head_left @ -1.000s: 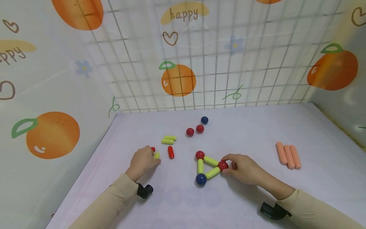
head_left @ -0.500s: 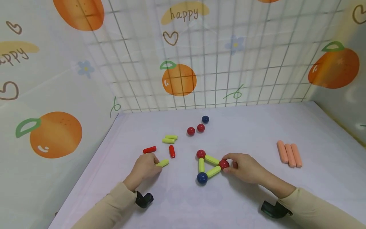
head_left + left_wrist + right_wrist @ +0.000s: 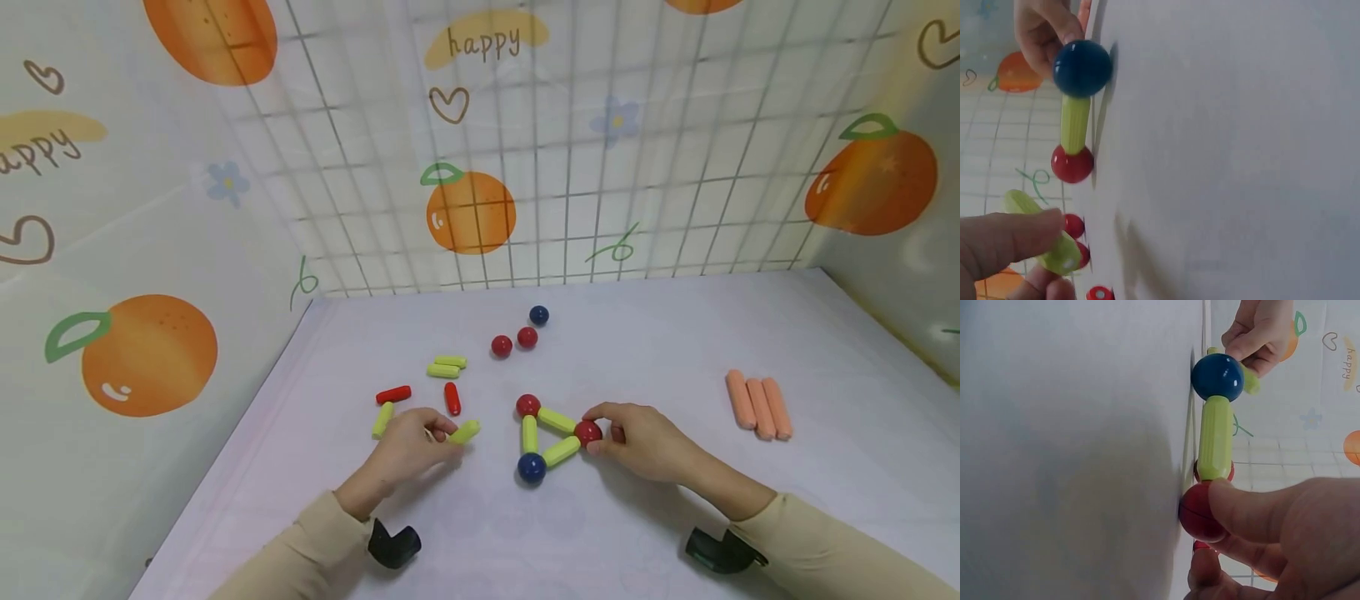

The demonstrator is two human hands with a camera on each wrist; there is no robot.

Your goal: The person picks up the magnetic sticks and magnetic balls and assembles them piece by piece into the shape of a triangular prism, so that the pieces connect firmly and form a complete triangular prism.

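Note:
My left hand (image 3: 411,443) pinches a yellow-green stick (image 3: 1060,253) between thumb and fingers, raised a little above the table. To its right lies a flat triangle of yellow-green sticks (image 3: 530,435) joined by two red balls and a blue ball (image 3: 532,468). My right hand (image 3: 645,442) pinches the red ball (image 3: 588,433) at the triangle's right corner; in the right wrist view thumb and fingers grip that red ball (image 3: 1200,512). The other red ball (image 3: 528,406) forms the far corner. Beside the left hand lie another yellow-green stick (image 3: 383,420) and a red stick (image 3: 393,395).
Farther back on the table (image 3: 630,333) are two yellow-green sticks (image 3: 444,371), a red stick (image 3: 452,398), two loose red balls (image 3: 502,346) and a blue ball (image 3: 539,315). Several orange sticks (image 3: 759,407) lie at the right. Printed curtains surround the table's back and sides.
My left hand has picked up a yellow-green stick and carried it right, toward the triangle. Another yellow-green stick and a red one have come into view behind it. The right hand stays put.

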